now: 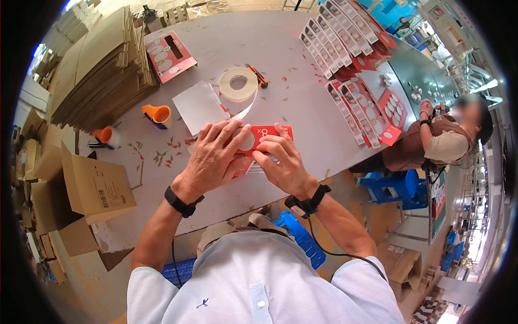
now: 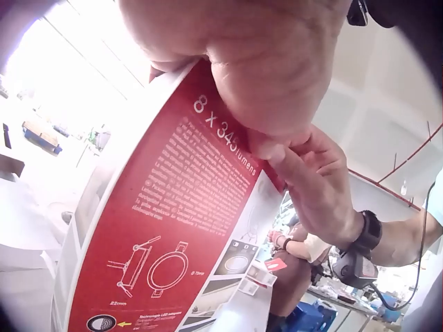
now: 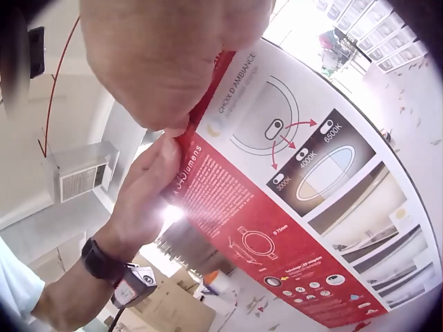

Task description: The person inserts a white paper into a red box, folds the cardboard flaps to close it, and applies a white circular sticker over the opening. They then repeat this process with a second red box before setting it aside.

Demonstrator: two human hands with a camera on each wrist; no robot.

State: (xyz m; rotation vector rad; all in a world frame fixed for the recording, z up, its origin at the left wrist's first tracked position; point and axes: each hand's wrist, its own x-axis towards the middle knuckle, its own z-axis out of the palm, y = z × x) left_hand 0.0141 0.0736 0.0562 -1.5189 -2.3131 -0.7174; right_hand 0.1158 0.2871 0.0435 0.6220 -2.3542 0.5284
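A red and white printed carton stands at the near side of the table between both hands, its front carrying "8 x 345 lumens" and lamp drawings in the left wrist view. My left hand holds its left part, fingers across the top and thumb on the near face. On the right part, my right hand grips the top edge with bent fingers. Both thumbs come close together on the printed panel. From a roll of white tape, a loose strip runs to the left fingertips. Palms hide part of the top.
Beside the tape lie an orange and black cutter and a white box. Orange tape dispensers stand left, near stacked flat cardboard and an open carton. Rows of printed boxes fill the right; another person works there.
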